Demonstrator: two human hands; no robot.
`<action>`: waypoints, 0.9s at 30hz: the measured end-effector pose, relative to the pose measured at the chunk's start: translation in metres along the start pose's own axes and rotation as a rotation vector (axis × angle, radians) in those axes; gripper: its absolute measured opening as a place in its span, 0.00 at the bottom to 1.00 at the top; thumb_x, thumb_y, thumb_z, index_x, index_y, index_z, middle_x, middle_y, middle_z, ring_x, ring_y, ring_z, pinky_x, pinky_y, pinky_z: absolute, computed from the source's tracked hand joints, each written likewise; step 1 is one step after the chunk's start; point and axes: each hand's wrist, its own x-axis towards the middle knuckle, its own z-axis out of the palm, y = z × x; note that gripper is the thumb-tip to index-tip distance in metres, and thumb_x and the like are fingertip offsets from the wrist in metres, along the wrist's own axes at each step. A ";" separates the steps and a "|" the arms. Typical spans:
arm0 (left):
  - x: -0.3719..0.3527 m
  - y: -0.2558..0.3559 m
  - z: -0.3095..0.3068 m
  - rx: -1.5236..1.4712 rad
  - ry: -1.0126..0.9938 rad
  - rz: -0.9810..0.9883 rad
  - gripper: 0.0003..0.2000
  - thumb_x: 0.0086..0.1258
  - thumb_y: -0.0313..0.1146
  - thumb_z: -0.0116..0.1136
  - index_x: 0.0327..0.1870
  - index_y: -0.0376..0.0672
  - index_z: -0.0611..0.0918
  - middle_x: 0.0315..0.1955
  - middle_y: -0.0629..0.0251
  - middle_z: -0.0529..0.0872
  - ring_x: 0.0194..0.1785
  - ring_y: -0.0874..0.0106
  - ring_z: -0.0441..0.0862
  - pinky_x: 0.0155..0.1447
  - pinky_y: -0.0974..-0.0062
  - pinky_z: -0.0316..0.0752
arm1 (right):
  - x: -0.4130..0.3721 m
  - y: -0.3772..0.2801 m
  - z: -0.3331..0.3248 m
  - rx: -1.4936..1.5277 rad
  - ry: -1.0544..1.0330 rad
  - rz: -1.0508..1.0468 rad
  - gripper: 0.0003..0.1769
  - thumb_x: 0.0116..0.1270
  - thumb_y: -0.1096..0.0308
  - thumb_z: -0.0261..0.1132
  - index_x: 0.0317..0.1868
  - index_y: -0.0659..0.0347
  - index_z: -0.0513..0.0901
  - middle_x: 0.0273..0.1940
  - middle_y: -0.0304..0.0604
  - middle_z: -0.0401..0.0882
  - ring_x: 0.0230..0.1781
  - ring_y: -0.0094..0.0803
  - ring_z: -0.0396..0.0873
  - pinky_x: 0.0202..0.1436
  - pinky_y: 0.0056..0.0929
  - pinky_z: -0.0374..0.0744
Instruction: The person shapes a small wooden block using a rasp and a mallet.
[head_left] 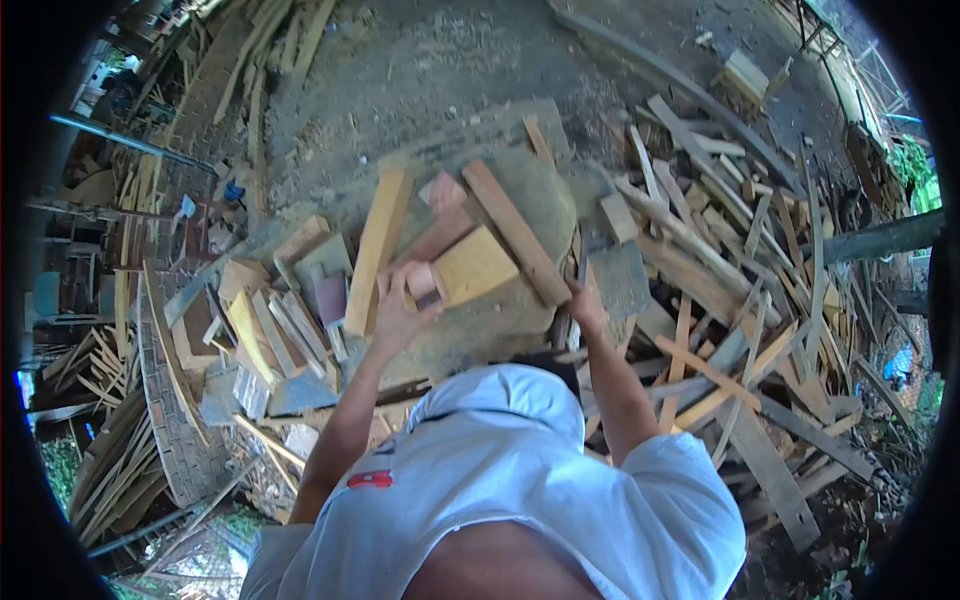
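My left hand (402, 312) has its fingers round a small pinkish wooden block (424, 279), held at the near left corner of a wide yellow board (478, 268). At the near end of a long reddish-brown wooden bar (512, 228), my right hand (588, 308) is closed, with some fingers hidden. Between the two hands, a brown plank (436, 232) lies slantwise behind the yellow board. A pink block (443, 192) sits beyond that plank. To the left of my left hand lies a long pale yellow beam (381, 240).
The pieces lie on a worn worktable (535, 130). Several offcuts (285, 330) stand along its left side, with a purple-faced block (331, 298) among them. A tangled scrap wood heap (730, 260) fills the right. Long boards (262, 60) lie at the far left.
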 end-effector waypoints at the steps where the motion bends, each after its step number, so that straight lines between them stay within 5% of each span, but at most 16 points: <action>1: 0.000 -0.004 0.002 0.004 0.064 0.036 0.43 0.45 0.41 0.75 0.65 0.48 0.64 0.57 0.54 0.65 0.63 0.50 0.64 0.66 0.56 0.64 | 0.003 0.008 0.010 -0.168 0.109 -0.173 0.15 0.61 0.62 0.59 0.46 0.55 0.82 0.42 0.49 0.82 0.46 0.49 0.78 0.49 0.43 0.75; 2: -0.002 -0.005 0.006 -0.015 0.102 0.018 0.43 0.44 0.41 0.75 0.65 0.48 0.64 0.57 0.54 0.65 0.63 0.51 0.64 0.65 0.57 0.65 | -0.027 -0.029 -0.007 -0.188 0.150 0.078 0.17 0.65 0.57 0.53 0.49 0.52 0.80 0.49 0.50 0.79 0.52 0.52 0.76 0.50 0.48 0.76; 3: -0.012 0.013 0.023 -0.075 0.112 -0.025 0.44 0.44 0.41 0.75 0.65 0.48 0.64 0.57 0.53 0.65 0.63 0.51 0.65 0.65 0.57 0.65 | -0.055 -0.005 -0.028 -0.259 0.140 0.014 0.15 0.64 0.58 0.56 0.46 0.55 0.80 0.45 0.50 0.80 0.48 0.52 0.77 0.47 0.48 0.76; 4: -0.007 0.016 0.025 -0.071 0.169 -0.025 0.44 0.44 0.41 0.75 0.65 0.48 0.63 0.58 0.53 0.65 0.63 0.51 0.65 0.65 0.57 0.65 | -0.048 0.020 -0.001 -0.206 0.377 -0.098 0.16 0.64 0.57 0.58 0.44 0.59 0.80 0.41 0.53 0.79 0.42 0.52 0.77 0.44 0.50 0.76; 6: -0.001 0.017 0.029 -0.052 0.242 -0.061 0.45 0.45 0.41 0.74 0.66 0.47 0.62 0.59 0.53 0.64 0.64 0.52 0.64 0.65 0.57 0.66 | -0.055 -0.007 0.003 -0.118 0.545 -0.090 0.14 0.62 0.61 0.60 0.40 0.64 0.78 0.37 0.57 0.77 0.39 0.56 0.76 0.41 0.50 0.74; 7: 0.000 0.018 0.031 -0.042 0.249 -0.104 0.45 0.45 0.41 0.74 0.67 0.46 0.61 0.60 0.53 0.64 0.65 0.52 0.64 0.65 0.58 0.66 | -0.054 -0.003 0.012 0.036 0.453 0.129 0.16 0.60 0.65 0.62 0.48 0.59 0.76 0.45 0.54 0.76 0.48 0.53 0.74 0.50 0.49 0.72; 11: 0.000 0.020 0.030 -0.069 0.367 -0.053 0.45 0.46 0.39 0.72 0.67 0.43 0.60 0.58 0.51 0.68 0.63 0.51 0.67 0.63 0.58 0.68 | -0.046 -0.004 0.009 -0.075 0.469 0.071 0.15 0.59 0.67 0.62 0.47 0.60 0.75 0.45 0.57 0.75 0.46 0.54 0.74 0.50 0.49 0.72; 15: -0.005 0.028 0.006 -0.020 0.195 -0.073 0.42 0.47 0.38 0.69 0.67 0.40 0.63 0.54 0.47 0.75 0.59 0.49 0.71 0.60 0.57 0.70 | -0.049 -0.036 -0.031 -0.039 0.339 0.175 0.15 0.58 0.70 0.60 0.44 0.67 0.73 0.41 0.60 0.74 0.43 0.59 0.74 0.49 0.49 0.72; 17: -0.004 0.033 -0.004 0.206 0.077 -0.036 0.39 0.49 0.38 0.66 0.66 0.39 0.66 0.54 0.45 0.76 0.57 0.48 0.73 0.60 0.57 0.71 | -0.034 -0.010 -0.028 -0.040 0.573 0.013 0.14 0.60 0.70 0.59 0.44 0.69 0.72 0.38 0.63 0.73 0.41 0.61 0.73 0.46 0.51 0.71; 21: 0.004 0.054 -0.011 0.236 -0.064 -0.061 0.35 0.56 0.39 0.60 0.69 0.46 0.65 0.60 0.43 0.69 0.63 0.46 0.68 0.65 0.55 0.67 | -0.059 -0.097 -0.102 0.185 0.504 -0.021 0.13 0.66 0.70 0.54 0.49 0.65 0.72 0.29 0.61 0.77 0.31 0.60 0.76 0.35 0.48 0.72; 23: 0.008 0.043 0.008 0.174 0.138 -0.085 0.34 0.55 0.40 0.63 0.66 0.46 0.69 0.59 0.47 0.72 0.62 0.48 0.70 0.63 0.56 0.69 | -0.073 -0.147 -0.121 0.246 0.456 -0.175 0.24 0.70 0.67 0.50 0.66 0.56 0.67 0.44 0.61 0.78 0.45 0.54 0.77 0.45 0.46 0.73; 25: 0.011 0.039 0.016 0.079 0.320 -0.026 0.32 0.52 0.42 0.68 0.60 0.46 0.74 0.51 0.48 0.79 0.57 0.52 0.76 0.58 0.57 0.72 | -0.099 -0.198 -0.140 0.036 0.340 -0.276 0.24 0.74 0.60 0.45 0.68 0.54 0.64 0.52 0.56 0.76 0.52 0.53 0.75 0.54 0.43 0.73; 27: 0.008 0.037 0.021 0.034 0.272 -0.041 0.30 0.52 0.41 0.68 0.58 0.43 0.75 0.48 0.47 0.81 0.53 0.51 0.78 0.55 0.57 0.74 | -0.106 -0.213 -0.128 0.100 0.239 -0.482 0.23 0.73 0.61 0.45 0.67 0.51 0.67 0.51 0.57 0.76 0.49 0.54 0.77 0.50 0.45 0.76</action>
